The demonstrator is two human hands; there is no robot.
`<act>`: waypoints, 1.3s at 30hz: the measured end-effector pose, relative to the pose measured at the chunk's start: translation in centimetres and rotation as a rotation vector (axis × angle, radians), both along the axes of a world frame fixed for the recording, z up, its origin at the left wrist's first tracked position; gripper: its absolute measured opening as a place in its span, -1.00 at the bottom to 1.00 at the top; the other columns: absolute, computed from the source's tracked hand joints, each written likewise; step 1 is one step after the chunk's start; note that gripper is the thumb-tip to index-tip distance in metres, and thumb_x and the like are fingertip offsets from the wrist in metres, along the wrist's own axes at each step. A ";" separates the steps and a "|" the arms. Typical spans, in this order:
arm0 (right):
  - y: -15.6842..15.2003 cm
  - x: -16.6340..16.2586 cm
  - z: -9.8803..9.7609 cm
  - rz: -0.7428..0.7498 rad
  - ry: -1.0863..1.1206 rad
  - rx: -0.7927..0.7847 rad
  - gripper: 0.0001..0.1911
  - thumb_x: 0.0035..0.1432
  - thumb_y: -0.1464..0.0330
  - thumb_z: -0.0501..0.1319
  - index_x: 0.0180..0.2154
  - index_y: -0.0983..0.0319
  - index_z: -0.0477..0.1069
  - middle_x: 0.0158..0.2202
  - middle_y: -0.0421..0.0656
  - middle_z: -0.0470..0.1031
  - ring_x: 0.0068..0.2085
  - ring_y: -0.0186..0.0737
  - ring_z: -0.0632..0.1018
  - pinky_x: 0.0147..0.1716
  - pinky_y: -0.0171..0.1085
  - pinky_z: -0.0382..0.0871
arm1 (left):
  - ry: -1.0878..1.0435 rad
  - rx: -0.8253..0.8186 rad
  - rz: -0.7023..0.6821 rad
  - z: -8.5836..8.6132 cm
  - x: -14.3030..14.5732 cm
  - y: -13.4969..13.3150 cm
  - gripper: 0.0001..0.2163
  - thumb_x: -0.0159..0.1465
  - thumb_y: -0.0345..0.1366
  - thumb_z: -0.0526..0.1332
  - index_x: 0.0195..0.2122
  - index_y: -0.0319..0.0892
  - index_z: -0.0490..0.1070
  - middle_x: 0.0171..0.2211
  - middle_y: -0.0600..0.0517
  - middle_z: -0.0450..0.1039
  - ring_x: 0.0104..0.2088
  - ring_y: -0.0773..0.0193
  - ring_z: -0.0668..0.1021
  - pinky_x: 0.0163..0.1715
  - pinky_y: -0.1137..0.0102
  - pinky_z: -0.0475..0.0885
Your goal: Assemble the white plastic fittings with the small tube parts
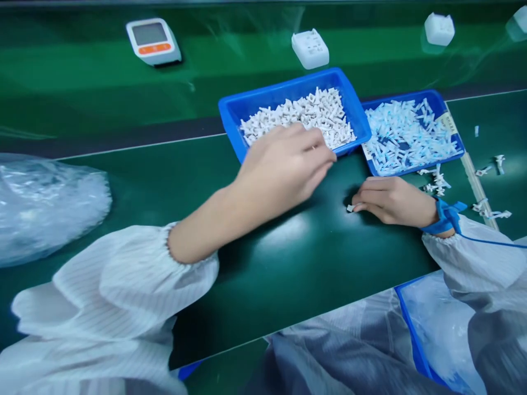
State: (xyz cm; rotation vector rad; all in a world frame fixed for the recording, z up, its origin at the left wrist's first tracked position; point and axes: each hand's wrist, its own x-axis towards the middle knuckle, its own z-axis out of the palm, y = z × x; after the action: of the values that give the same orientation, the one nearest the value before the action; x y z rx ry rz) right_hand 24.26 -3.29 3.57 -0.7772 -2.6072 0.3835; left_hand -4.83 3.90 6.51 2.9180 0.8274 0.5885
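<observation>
My left hand (288, 159) is bent over the near edge of a blue tray (357, 109), its fingers curled close together with the tips turned down; I cannot tell whether they pinch anything. Beyond those fingers, the tray is heaped with small white parts (321, 109). The fingers of my right hand (385, 200) are pressed together, pinching a small white piece (350, 208) that pokes out at their tips, just above or on the green tabletop (296, 274); I cannot tell which. Just beyond my right fingers sits a second blue tray (439, 104), full of pale blue pieces (399, 129), and past the knuckles lies a small cluster of loose pieces (438, 181). A blue strap (438, 218) circles my right wrist. Well left of my left fingers rests a clear plastic bag (53, 208).
</observation>
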 end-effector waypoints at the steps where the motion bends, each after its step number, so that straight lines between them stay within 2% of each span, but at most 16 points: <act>1: 0.1 0.6 0.6 -0.010 -0.021 -0.031 -0.63 0.74 0.28 0.12 -0.08 0.24 0.66 -0.22 -0.05 0.72 -0.21 -0.14 0.67 -0.14 -0.19 0.53 | -0.017 -0.027 0.048 0.0 -0.4 0.8 -0.64 0.68 -0.23 0.08 0.06 -0.10 0.73 -0.04 -0.13 0.71 -0.02 0.00 0.67 -0.04 0.18 0.49; 3: 0.4 2.1 1.9 -0.051 -0.070 -0.136 -0.60 0.73 0.23 0.14 -0.11 0.23 0.66 -0.24 -0.05 0.71 -0.24 -0.16 0.67 -0.19 -0.21 0.48 | 0.003 -0.063 0.121 -0.6 -1.0 2.7 -0.66 0.65 -0.18 0.15 0.16 -0.13 0.72 0.06 -0.17 0.70 0.04 -0.04 0.67 0.01 0.15 0.53; 5: 0.6 4.1 3.1 -0.112 -0.147 -0.298 -0.56 0.71 0.13 0.19 -0.18 0.21 0.66 -0.31 -0.10 0.68 -0.37 -0.23 0.60 -0.32 -0.23 0.37 | 0.056 -0.089 0.159 -1.9 -1.3 4.7 -0.65 0.60 -0.16 0.25 0.26 -0.14 0.70 0.13 -0.20 0.69 0.06 -0.09 0.67 0.03 0.13 0.55; 9: 0.7 7.5 4.6 -0.196 -0.333 -0.568 -0.26 0.60 -0.22 0.22 -0.47 0.16 0.48 -0.63 -0.24 0.38 -0.62 -0.32 0.33 -0.51 -0.21 0.09 | -0.021 -0.178 0.172 -4.4 -1.6 7.5 -0.71 0.51 -0.08 0.40 0.16 -0.01 0.76 0.04 -0.15 0.69 0.04 -0.14 0.67 0.06 0.05 0.56; 12: 0.4 8.1 5.8 -0.297 -0.342 -0.550 -0.14 0.55 -0.39 0.13 -0.51 0.15 0.46 -0.66 -0.22 0.34 -0.64 -0.32 0.31 -0.53 -0.18 0.07 | -0.053 -0.237 0.164 -4.7 -1.5 7.9 -0.78 0.49 -0.07 0.43 0.05 0.02 0.76 -0.03 -0.13 0.68 0.05 -0.17 0.67 0.09 0.00 0.55; 15: 0.0 7.2 7.2 -0.388 -0.276 -0.449 -0.11 0.56 -0.39 0.11 -0.54 0.15 0.44 -0.67 -0.19 0.37 -0.64 -0.33 0.30 -0.51 -0.14 0.09 | -0.047 -0.239 0.181 -4.1 -1.2 7.5 -0.85 0.49 -0.11 0.40 -0.08 0.01 0.73 -0.09 -0.12 0.67 0.03 -0.18 0.68 0.08 -0.03 0.55; 17: -0.1 6.2 7.6 -0.382 -0.233 -0.445 -0.14 0.56 -0.37 0.14 -0.51 0.15 0.49 -0.65 -0.19 0.40 -0.63 -0.33 0.32 -0.49 -0.14 0.11 | -0.052 -0.240 0.189 -3.8 -1.0 7.2 -0.87 0.49 -0.14 0.37 -0.16 0.00 0.70 -0.11 -0.11 0.68 0.01 -0.16 0.67 0.07 -0.03 0.55; 20: -0.3 4.1 6.6 -0.260 -0.153 -0.505 -0.22 0.58 -0.33 0.16 -0.35 0.17 0.61 -0.60 -0.24 0.45 -0.60 -0.33 0.38 -0.47 -0.19 0.14 | -0.102 -0.254 0.208 -3.3 -0.7 6.9 -0.90 0.45 -0.21 0.38 -0.24 -0.01 0.64 -0.11 -0.10 0.68 0.02 -0.15 0.67 0.11 -0.04 0.55; 23: -1.3 1.0 3.8 -0.059 -0.058 -0.531 -0.33 0.68 -0.19 0.12 -0.24 0.19 0.59 -0.48 -0.24 0.54 -0.52 -0.34 0.43 -0.39 -0.26 0.22 | -0.095 -0.260 0.278 -1.8 -0.4 6.1 -0.94 0.40 -0.31 0.39 -0.23 0.02 0.61 -0.01 -0.08 0.70 0.11 -0.19 0.69 0.20 -0.08 0.57; 26: -3.1 -2.5 0.5 0.090 0.025 -0.461 -0.46 0.79 0.07 0.01 -0.12 0.22 0.59 -0.25 -0.10 0.67 -0.26 -0.25 0.61 -0.20 -0.27 0.39 | 0.040 -0.205 0.405 1.0 -0.3 4.1 -0.86 0.47 -0.33 0.29 -0.03 0.01 0.63 0.20 -0.12 0.69 0.28 -0.29 0.69 0.30 -0.14 0.57; 28: -4.1 -4.1 -1.3 0.165 0.051 -0.405 -0.51 0.80 0.19 -0.04 -0.05 0.25 0.59 -0.18 -0.05 0.68 -0.15 -0.20 0.63 -0.07 -0.25 0.46 | 0.129 -0.110 0.459 2.6 -0.2 2.3 -0.72 0.54 -0.35 0.21 0.20 -0.12 0.60 0.28 -0.21 0.66 0.34 -0.39 0.68 0.30 -0.21 0.58; 29: -4.4 -4.7 -1.9 0.188 0.049 -0.390 -0.53 0.80 0.24 -0.04 -0.02 0.26 0.58 -0.16 -0.04 0.69 -0.12 -0.18 0.62 -0.04 -0.23 0.48 | 0.136 -0.061 0.458 3.2 -0.2 1.4 -0.70 0.55 -0.36 0.23 0.25 -0.17 0.58 0.27 -0.21 0.67 0.31 -0.39 0.70 0.25 -0.18 0.61; 31: -4.8 -5.2 -2.6 0.200 0.054 -0.358 -0.57 0.79 0.28 -0.04 0.02 0.27 0.58 -0.13 -0.04 0.69 -0.11 -0.17 0.61 -0.02 -0.22 0.51 | 0.096 -0.036 0.377 3.4 0.0 -0.4 -0.72 0.63 -0.30 0.16 0.25 -0.16 0.58 0.23 -0.18 0.70 0.25 -0.26 0.75 0.21 -0.06 0.64; 33: -4.7 -5.2 -2.8 0.189 0.078 -0.310 -0.60 0.79 0.30 -0.02 0.04 0.27 0.57 -0.11 -0.04 0.69 -0.09 -0.17 0.60 -0.02 -0.21 0.52 | -0.008 -0.068 0.207 2.6 0.4 -1.8 -0.70 0.70 -0.23 0.05 0.15 -0.11 0.59 0.20 -0.12 0.73 0.20 -0.04 0.77 0.19 0.13 0.65; 35: -4.5 -5.1 -2.8 0.171 0.074 -0.249 -0.63 0.78 0.33 0.00 0.06 0.26 0.58 -0.09 -0.04 0.69 -0.07 -0.15 0.60 0.00 -0.20 0.53 | -0.116 -0.107 0.019 0.7 0.8 -2.9 -0.68 0.72 -0.25 0.00 0.08 -0.11 0.58 0.21 -0.10 0.73 0.17 0.12 0.77 0.17 0.28 0.65; 39: -4.0 -5.0 -2.9 0.154 0.000 -0.134 -0.69 0.72 0.43 0.05 0.06 0.25 0.58 -0.07 -0.04 0.68 -0.03 -0.11 0.58 0.08 -0.16 0.52 | -0.157 -0.190 -0.196 -4.2 1.4 -3.9 -0.70 0.71 -0.34 -0.02 0.01 -0.14 0.53 0.19 -0.13 0.71 0.06 0.21 0.75 0.08 0.34 0.64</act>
State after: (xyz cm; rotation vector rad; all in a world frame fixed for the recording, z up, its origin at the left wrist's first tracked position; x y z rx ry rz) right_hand 19.21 -7.28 0.71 -0.6195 -2.6708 0.6074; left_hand -3.42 -0.03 2.29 2.6974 0.5399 0.6710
